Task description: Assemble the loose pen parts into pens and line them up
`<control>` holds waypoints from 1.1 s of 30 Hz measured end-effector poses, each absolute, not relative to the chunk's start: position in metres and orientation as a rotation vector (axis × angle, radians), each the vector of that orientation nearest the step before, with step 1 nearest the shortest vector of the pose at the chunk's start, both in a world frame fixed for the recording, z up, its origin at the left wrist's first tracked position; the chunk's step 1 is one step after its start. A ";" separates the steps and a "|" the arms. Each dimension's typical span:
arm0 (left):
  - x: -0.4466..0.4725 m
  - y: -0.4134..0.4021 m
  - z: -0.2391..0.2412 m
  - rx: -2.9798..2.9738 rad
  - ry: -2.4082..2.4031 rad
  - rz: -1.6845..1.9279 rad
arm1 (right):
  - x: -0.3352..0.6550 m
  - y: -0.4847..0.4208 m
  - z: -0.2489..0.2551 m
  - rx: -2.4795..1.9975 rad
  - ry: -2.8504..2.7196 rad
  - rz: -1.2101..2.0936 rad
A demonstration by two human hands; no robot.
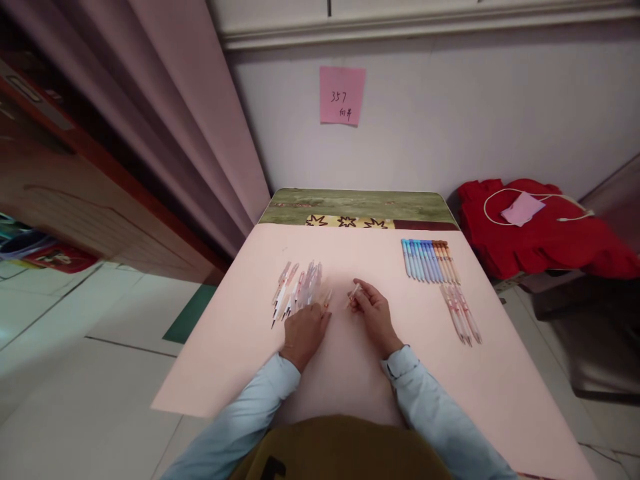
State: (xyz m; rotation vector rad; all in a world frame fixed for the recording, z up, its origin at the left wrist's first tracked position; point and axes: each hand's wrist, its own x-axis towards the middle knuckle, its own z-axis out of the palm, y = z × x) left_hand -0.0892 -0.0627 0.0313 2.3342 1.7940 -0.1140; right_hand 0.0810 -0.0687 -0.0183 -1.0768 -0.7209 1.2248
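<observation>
Two hands: both over the pink sheet (pixel 225 347), well apart from each other, pale blue sleeves at the wrists.
Left hand (pixel 306 330): back up, fingers bent, at the near right side of the pile; a slim pinkish piece (pixel 327 301) shows beside its fingers, though whether they grip it I cannot tell.
Right hand (pixel 371 311): thumb and fingertips pinched nearly together on a small pale part (pixel 355 292), raised a little in front of the palm; blur hides its details.
Pile: loose pens (pixel 301 288) and pen parts, clear, white and pinkish, lying roughly side by side left of centre, several dark tips towards the person.
Row: pens (pixel 425 260) set closely in line at the far right of the sheet, light blue, then deeper blue, then brown at the right end.
Pink pens (pixel 460 315): a small slanted group just below the row's right end, tips towards the person.
Far edge: green table (pixel 280 205) with a patterned yellow strip (pixel 327 221).
Wall: pink note (pixel 343 97) with handwriting, "357" on top.
Right side: red cloth (pixel 565 247) bearing a white cable (pixel 487 200) and a pink slip (pixel 523 209).
</observation>
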 end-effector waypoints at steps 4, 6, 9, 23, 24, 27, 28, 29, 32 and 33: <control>-0.098 -0.063 0.034 2.320 1.804 -0.081 | 0.082 -0.068 -0.017 -1.066 -0.711 1.238; -0.105 -0.059 0.037 2.291 1.856 -0.037 | 0.082 -0.068 -0.016 -1.064 -0.702 1.239; -0.119 -0.050 0.043 2.223 1.955 0.084 | 0.082 -0.068 -0.014 -1.061 -0.675 1.239; -0.147 -0.009 0.042 2.140 1.914 0.630 | 0.086 -0.068 -0.013 -0.973 -0.519 1.279; -0.151 -0.004 0.043 2.126 1.950 0.632 | 0.086 -0.068 -0.013 -0.964 -0.507 1.287; -0.166 0.010 0.046 2.062 2.050 0.601 | 0.086 -0.068 -0.013 -0.956 -0.486 1.301; -0.169 0.013 0.046 2.037 2.068 0.587 | 0.085 -0.068 -0.014 -0.956 -0.481 1.303; -0.171 0.016 0.045 2.013 2.073 0.574 | 0.085 -0.067 -0.014 -0.958 -0.477 1.301; -0.170 0.020 0.040 1.969 2.013 0.526 | 0.084 -0.067 -0.014 -0.970 -0.469 1.286; -0.167 0.021 0.038 1.967 1.979 0.509 | 0.084 -0.068 -0.014 -0.972 -0.472 1.282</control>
